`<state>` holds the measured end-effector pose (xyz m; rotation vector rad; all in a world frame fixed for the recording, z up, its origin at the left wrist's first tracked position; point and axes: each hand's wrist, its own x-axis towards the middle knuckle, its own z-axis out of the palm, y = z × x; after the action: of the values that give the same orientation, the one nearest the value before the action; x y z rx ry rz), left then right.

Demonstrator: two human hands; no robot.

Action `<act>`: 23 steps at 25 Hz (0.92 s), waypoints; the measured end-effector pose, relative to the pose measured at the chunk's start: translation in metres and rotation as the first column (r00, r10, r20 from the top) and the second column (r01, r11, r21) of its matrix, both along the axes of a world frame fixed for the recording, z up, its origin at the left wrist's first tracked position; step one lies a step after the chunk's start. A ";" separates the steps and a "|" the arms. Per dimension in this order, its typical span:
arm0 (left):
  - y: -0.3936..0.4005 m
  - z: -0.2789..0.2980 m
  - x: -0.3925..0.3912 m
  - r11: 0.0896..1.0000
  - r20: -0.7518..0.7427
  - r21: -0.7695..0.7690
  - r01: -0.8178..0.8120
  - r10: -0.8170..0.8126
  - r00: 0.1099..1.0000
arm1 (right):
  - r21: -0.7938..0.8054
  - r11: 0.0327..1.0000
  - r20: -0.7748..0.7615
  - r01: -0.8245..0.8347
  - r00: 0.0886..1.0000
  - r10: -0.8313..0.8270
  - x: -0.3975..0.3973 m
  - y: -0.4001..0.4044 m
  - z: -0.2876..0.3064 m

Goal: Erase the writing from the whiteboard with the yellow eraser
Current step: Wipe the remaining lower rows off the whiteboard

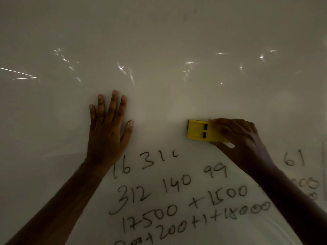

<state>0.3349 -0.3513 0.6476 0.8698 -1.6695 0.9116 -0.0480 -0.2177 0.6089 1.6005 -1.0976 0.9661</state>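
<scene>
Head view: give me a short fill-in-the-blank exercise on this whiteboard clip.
1. The right hand grips a plastic block eraser coloured ____.
2. The left hand lies ____ on the glossy white whiteboard, fingers spread.
3. The dark handwritten numbers sit ____ the eraser.

Missing: yellow; flat; below
</scene>
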 end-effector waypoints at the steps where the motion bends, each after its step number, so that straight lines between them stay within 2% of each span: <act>1: 0.000 0.000 0.000 1.000 0.001 0.004 0.004 -0.004 1.000 | 0.000 1.000 0.014 -0.026 1.000 0.026 0.017 -0.006 0.003; 4: 0.000 0.001 0.005 1.000 0.016 0.013 0.005 -0.005 1.000 | 0.058 0.993 -0.096 -0.104 0.989 0.110 0.064 -0.021 -0.022; 7: -0.003 -0.001 0.016 1.000 0.043 -0.012 -0.027 0.028 0.999 | 0.144 0.987 -0.215 -0.072 0.971 0.102 0.061 -0.014 -0.058; 11: -0.006 -0.006 0.023 1.000 0.052 -0.014 -0.027 0.028 0.998 | 0.099 0.995 -0.175 -0.009 0.984 0.026 0.035 -0.001 -0.045; 15: -0.004 -0.006 0.020 0.999 0.035 -0.022 -0.024 0.024 0.999 | 0.031 1.000 -0.040 -0.004 0.999 0.006 0.076 -0.013 -0.008; 19: -0.005 -0.007 0.026 1.000 0.053 -0.011 -0.027 0.028 0.998 | 0.088 0.995 -0.143 -0.051 0.988 0.064 0.114 -0.028 -0.038; 23: -0.007 -0.010 0.044 0.998 0.087 -0.012 -0.058 0.059 0.994 | 0.140 0.990 -0.230 -0.018 0.972 0.050 0.078 -0.015 -0.071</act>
<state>0.3793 -0.3587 0.6381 0.8883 -1.7203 1.0091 0.0298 -0.2331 0.5378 1.7991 -0.9930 0.7140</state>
